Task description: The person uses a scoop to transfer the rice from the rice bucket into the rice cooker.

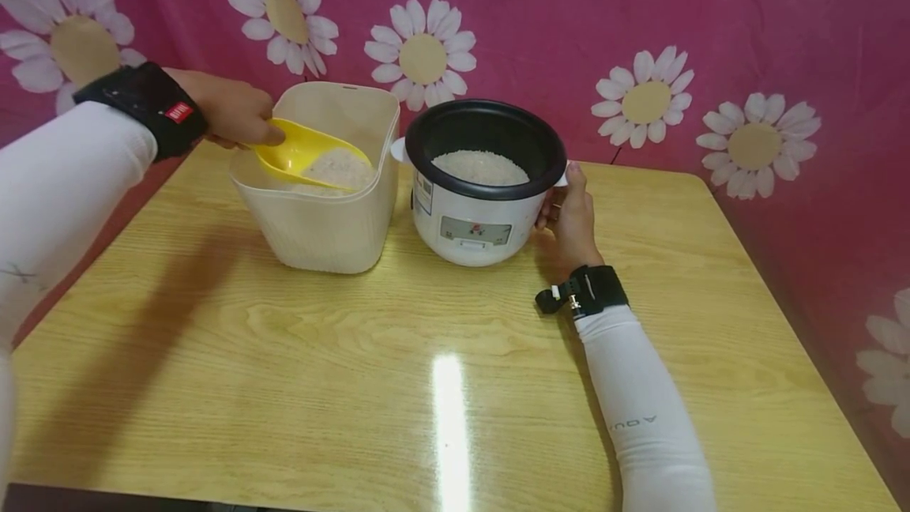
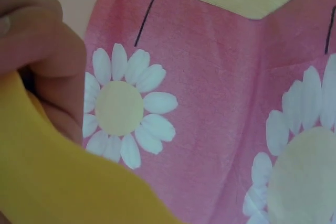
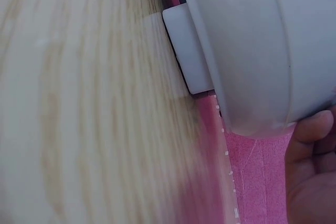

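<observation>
My left hand (image 1: 238, 109) grips the handle of a yellow scoop (image 1: 287, 150) over a cream plastic bin (image 1: 320, 227). White rice (image 1: 341, 169) fills the front part of the scoop. Curled fingers (image 2: 58, 72) and the yellow scoop (image 2: 68, 177) show close up in the left wrist view. Beside the bin stands a white rice cooker (image 1: 475, 247), lidless, with rice (image 1: 482, 167) in its dark inner pot. At its right side my right hand (image 1: 574, 220) holds the cooker by the small side handle. The right wrist view shows that hand (image 3: 315, 166) against the cooker's white body (image 3: 252, 51).
Both vessels stand on a wood-grain table (image 1: 341, 385), towards its back edge. A pink cloth (image 1: 526, 14) with daisy prints hangs behind and beside the table. The bin and the cooker are close together.
</observation>
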`<state>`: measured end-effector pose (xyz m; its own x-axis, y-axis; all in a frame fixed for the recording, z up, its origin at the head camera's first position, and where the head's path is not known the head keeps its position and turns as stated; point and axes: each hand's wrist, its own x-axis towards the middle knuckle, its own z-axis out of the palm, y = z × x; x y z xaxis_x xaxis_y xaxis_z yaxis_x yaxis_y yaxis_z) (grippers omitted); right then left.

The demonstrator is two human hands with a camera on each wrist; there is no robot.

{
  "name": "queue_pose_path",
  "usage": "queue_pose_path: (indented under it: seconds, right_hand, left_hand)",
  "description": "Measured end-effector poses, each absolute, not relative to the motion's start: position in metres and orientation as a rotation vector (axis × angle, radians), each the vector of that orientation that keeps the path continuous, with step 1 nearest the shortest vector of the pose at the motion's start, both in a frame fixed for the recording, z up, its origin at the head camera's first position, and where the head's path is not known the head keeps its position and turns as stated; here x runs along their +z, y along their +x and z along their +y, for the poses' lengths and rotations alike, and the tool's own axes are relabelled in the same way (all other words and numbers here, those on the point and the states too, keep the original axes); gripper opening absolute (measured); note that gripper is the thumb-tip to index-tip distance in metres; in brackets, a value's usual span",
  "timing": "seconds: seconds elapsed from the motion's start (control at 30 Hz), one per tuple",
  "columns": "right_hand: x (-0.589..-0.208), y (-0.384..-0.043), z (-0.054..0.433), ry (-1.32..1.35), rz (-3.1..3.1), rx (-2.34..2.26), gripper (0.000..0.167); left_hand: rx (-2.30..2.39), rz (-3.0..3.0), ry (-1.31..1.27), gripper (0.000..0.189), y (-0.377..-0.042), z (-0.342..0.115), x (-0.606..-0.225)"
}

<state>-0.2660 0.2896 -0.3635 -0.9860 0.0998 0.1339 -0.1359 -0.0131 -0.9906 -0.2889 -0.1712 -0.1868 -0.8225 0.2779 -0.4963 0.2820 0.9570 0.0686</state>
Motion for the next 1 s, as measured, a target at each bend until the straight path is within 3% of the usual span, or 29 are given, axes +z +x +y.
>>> queue_pose_path:
  seconds: [0.77, 1.0]
  right_hand:
    - [-0.364, -0.266, 0.289, 0.036, -2.087, 2.127, 0.064]
    - [-0.366, -0.267, 0.29, 0.041, -2.076, 2.131, 0.065]
  left_hand:
    - [0.142, 2.629, 0.327, 0.043, -0.29, -0.193, -0.169]
    - [0.173, 2.644, 0.282, 0.047, -0.29, -0.18, -0.16]
